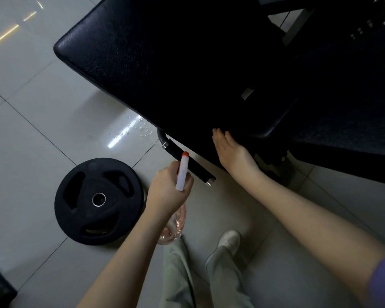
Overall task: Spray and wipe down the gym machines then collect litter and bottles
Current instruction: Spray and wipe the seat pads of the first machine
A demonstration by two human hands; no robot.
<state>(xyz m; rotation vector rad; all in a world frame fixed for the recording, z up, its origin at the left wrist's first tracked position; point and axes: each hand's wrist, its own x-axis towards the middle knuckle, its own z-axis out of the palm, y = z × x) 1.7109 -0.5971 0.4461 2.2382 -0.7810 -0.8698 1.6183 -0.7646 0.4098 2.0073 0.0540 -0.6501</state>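
We stood over the black padded bench (165,63), the largest thing in view, its vinyl dark and too dim for us to tell whether it was wet. The grey tiled floor (31,112) spread around it, glossy, catching light streaks, and droplets (142,127) lay on the tile just beside the pad's edge, so we judged some spraying was already done here. A black weight plate (98,201) lay flat on the floor near our feet.

Our right hand (229,150) lay open and flat, fingers together, against the lower edge of the pad, holding nothing; we saw no cloth anywhere. Our left hand (169,187) was closed around the neck of the spray bottle (182,172), whose orange nozzle pointed toward the bench and whose clear body hung below the wrist.

By our judgement, wiping was still left, and litter and bottle collection had not begun.
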